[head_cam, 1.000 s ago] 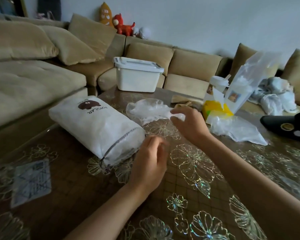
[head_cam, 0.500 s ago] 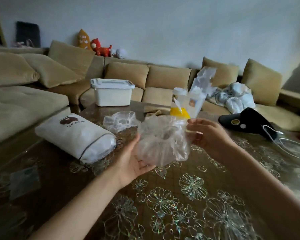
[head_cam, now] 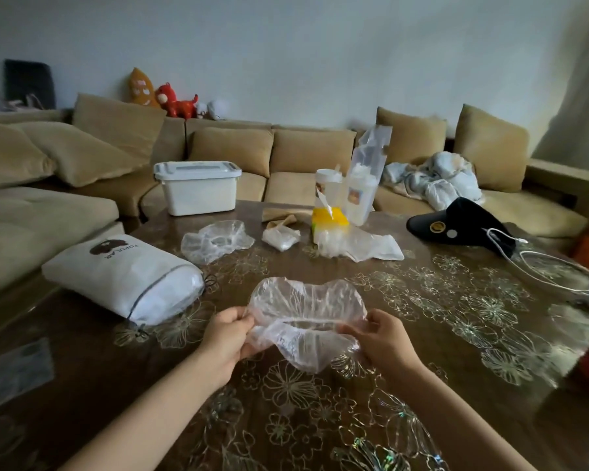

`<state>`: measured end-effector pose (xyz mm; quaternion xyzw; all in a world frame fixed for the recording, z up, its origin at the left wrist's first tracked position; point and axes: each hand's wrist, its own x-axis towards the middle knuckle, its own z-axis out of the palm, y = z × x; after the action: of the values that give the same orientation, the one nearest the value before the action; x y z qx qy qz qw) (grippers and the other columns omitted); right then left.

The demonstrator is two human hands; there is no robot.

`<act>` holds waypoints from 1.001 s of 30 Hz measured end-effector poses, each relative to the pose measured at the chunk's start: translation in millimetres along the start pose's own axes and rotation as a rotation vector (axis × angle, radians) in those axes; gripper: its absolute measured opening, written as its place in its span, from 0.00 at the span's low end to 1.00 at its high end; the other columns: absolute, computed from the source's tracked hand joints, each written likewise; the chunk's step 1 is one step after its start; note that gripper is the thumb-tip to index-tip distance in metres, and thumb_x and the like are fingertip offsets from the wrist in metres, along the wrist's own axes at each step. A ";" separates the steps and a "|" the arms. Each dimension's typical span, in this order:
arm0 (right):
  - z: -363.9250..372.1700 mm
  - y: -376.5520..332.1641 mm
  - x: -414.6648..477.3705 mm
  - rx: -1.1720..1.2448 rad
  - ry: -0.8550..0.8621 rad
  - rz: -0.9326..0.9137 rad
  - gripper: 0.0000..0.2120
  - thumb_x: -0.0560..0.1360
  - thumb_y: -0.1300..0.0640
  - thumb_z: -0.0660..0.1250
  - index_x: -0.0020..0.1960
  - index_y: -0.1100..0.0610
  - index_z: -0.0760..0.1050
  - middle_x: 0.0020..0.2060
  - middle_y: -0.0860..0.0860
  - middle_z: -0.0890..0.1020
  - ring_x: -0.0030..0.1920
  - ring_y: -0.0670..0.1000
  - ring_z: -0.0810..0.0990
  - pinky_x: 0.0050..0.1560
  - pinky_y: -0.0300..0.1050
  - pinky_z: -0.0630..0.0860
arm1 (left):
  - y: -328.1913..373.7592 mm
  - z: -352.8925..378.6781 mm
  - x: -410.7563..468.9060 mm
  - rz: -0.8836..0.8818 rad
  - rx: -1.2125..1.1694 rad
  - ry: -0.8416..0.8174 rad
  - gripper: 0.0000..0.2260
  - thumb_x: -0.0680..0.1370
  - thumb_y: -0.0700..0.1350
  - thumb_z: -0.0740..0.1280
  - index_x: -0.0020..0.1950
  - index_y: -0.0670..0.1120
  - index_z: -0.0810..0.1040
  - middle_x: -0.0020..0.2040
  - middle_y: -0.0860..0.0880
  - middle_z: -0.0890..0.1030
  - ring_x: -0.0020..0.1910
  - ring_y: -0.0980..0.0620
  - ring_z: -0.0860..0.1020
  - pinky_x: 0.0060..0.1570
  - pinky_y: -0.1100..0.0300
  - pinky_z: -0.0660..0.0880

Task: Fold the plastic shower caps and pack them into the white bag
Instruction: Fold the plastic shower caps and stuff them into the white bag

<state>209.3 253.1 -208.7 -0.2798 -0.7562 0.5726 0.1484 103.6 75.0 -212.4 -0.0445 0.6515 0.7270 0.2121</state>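
Observation:
A clear plastic shower cap is stretched wide above the table between my two hands. My left hand pinches its left rim and my right hand pinches its right rim. The white bag with a bear logo lies on its side at the left, its zipper end facing the middle of the table. Another crumpled shower cap lies on the table behind it. A small folded clear bundle sits further back, near the centre.
On the brown flowered table stand a yellow pack with tall clear packaging, a loose clear bag, a black cap and a white cable with charger. A white lidded box sits on the sofa behind.
My hands lowered the shower cap and pulled it apart sideways, so it now spreads wide. One second ago my right hand was picking it up from the table.

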 end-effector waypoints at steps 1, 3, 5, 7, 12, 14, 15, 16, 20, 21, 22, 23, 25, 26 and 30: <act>-2.3 2.5 -0.5 0.001 0.000 0.011 0.12 0.69 0.59 0.74 0.45 0.64 0.73 0.29 0.54 0.78 0.21 0.44 0.72 0.21 0.37 0.69 | 0.8 -3.2 0.9 -0.006 0.013 0.007 0.10 0.80 0.34 0.58 0.42 0.40 0.76 0.47 0.41 0.79 0.37 0.49 0.79 0.25 0.61 0.78; -7.5 3.5 -1.4 -0.012 -0.046 0.056 0.10 0.71 0.59 0.72 0.46 0.64 0.74 0.29 0.53 0.78 0.20 0.44 0.72 0.20 0.36 0.68 | 0.5 -10.0 4.9 -0.001 0.131 0.038 0.08 0.80 0.34 0.59 0.45 0.40 0.76 0.50 0.40 0.79 0.39 0.48 0.79 0.31 0.58 0.80; -12.5 2.6 -0.6 -0.176 -0.082 0.097 0.11 0.73 0.58 0.71 0.51 0.62 0.72 0.35 0.52 0.80 0.25 0.44 0.74 0.23 0.36 0.70 | -1.3 -15.5 4.5 0.096 0.366 0.090 0.06 0.79 0.38 0.63 0.55 0.42 0.75 0.55 0.42 0.78 0.44 0.49 0.79 0.44 0.54 0.79; -12.1 3.0 -0.2 -0.522 0.017 0.009 0.11 0.74 0.58 0.69 0.53 0.57 0.70 0.45 0.50 0.79 0.36 0.46 0.76 0.31 0.38 0.72 | -5.8 -21.9 0.5 0.340 0.627 0.202 0.13 0.78 0.42 0.64 0.63 0.45 0.72 0.62 0.46 0.74 0.55 0.51 0.75 0.55 0.57 0.73; 23.5 0.3 -8.0 -0.659 0.113 -0.591 0.10 0.78 0.64 0.61 0.56 0.57 0.76 0.51 0.48 0.78 0.48 0.45 0.75 0.53 0.40 0.76 | -9.2 -6.3 -12.7 0.891 1.070 -0.070 0.16 0.81 0.41 0.57 0.69 0.50 0.70 0.71 0.57 0.66 0.68 0.65 0.60 0.65 0.75 0.53; 38.8 5.3 2.2 -0.684 -0.114 -0.594 0.16 0.78 0.59 0.62 0.66 0.54 0.71 0.63 0.47 0.74 0.61 0.45 0.73 0.66 0.39 0.68 | -17.9 7.1 -1.7 0.817 1.192 -0.242 0.20 0.83 0.43 0.54 0.75 0.51 0.60 0.76 0.56 0.57 0.74 0.62 0.51 0.71 0.68 0.44; 42.3 9.4 8.9 -0.733 -0.188 -0.573 0.21 0.79 0.53 0.61 0.71 0.53 0.65 0.69 0.47 0.69 0.67 0.46 0.68 0.70 0.40 0.62 | -20.4 9.6 5.0 0.779 1.293 -0.293 0.21 0.83 0.45 0.52 0.77 0.51 0.54 0.77 0.55 0.52 0.75 0.60 0.46 0.72 0.64 0.41; 43.5 16.0 14.0 -0.798 -0.247 -0.536 0.27 0.79 0.44 0.57 0.74 0.52 0.59 0.73 0.48 0.63 0.72 0.48 0.62 0.73 0.40 0.57 | -23.9 7.0 11.0 0.722 1.408 -0.343 0.23 0.83 0.49 0.50 0.77 0.51 0.48 0.78 0.55 0.47 0.75 0.59 0.42 0.73 0.60 0.38; 23.7 46.2 17.8 -1.010 -0.358 -0.507 0.48 0.61 0.25 0.28 0.76 0.44 0.44 0.72 0.40 0.39 0.75 0.44 0.38 0.71 0.39 0.34 | -34.6 -16.9 21.6 0.604 1.650 -0.477 0.31 0.77 0.66 0.41 0.75 0.55 0.36 0.72 0.61 0.32 0.72 0.60 0.31 0.71 0.56 0.31; 17.6 49.2 19.1 -1.040 -0.369 -0.512 0.47 0.60 0.25 0.27 0.76 0.42 0.42 0.71 0.39 0.38 0.74 0.43 0.36 0.69 0.39 0.32 | -36.8 -19.3 22.2 0.619 1.646 -0.489 0.31 0.77 0.67 0.41 0.75 0.56 0.34 0.72 0.62 0.31 0.72 0.60 0.30 0.71 0.56 0.31; 12.1 50.4 22.3 -1.043 -0.380 -0.516 0.47 0.59 0.24 0.28 0.75 0.41 0.41 0.70 0.38 0.37 0.73 0.43 0.35 0.68 0.38 0.31 | -37.8 -19.7 23.0 0.634 1.621 -0.500 0.31 0.77 0.67 0.41 0.74 0.57 0.34 0.72 0.62 0.31 0.71 0.61 0.30 0.71 0.56 0.31; 9.2 48.6 24.7 -1.030 -0.379 -0.532 0.47 0.59 0.23 0.29 0.75 0.40 0.42 0.70 0.37 0.37 0.73 0.42 0.35 0.68 0.38 0.32 | -36.5 -19.4 24.1 0.663 1.582 -0.510 0.30 0.78 0.67 0.42 0.74 0.57 0.34 0.72 0.63 0.31 0.71 0.62 0.30 0.71 0.57 0.31; 9.8 41.8 25.6 -0.981 -0.299 -0.588 0.47 0.59 0.23 0.31 0.74 0.39 0.49 0.69 0.35 0.43 0.73 0.40 0.41 0.69 0.35 0.36 | -30.0 -27.7 20.8 0.773 1.466 -0.485 0.28 0.78 0.66 0.43 0.76 0.59 0.42 0.74 0.63 0.36 0.70 0.68 0.33 0.72 0.60 0.33; 9.0 39.5 21.2 -0.921 -0.234 -0.610 0.47 0.59 0.22 0.31 0.73 0.38 0.55 0.69 0.33 0.48 0.73 0.39 0.48 0.70 0.35 0.42 | -26.9 -34.9 15.7 0.837 1.380 -0.470 0.27 0.78 0.66 0.44 0.76 0.59 0.51 0.75 0.63 0.43 0.71 0.71 0.37 0.72 0.62 0.36; 6.0 30.8 -7.8 -0.735 -0.296 -0.600 0.42 0.54 0.16 0.38 0.60 0.33 0.62 0.60 0.25 0.59 0.63 0.28 0.59 0.69 0.31 0.57 | -27.5 -64.5 2.7 1.208 1.466 -0.426 0.20 0.80 0.64 0.48 0.63 0.58 0.70 0.63 0.63 0.75 0.64 0.70 0.68 0.65 0.70 0.60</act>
<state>220.1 249.5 -239.0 0.0005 -0.9683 0.2336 0.0890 97.6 15.0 -248.4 0.5727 0.8036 0.1204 -0.1082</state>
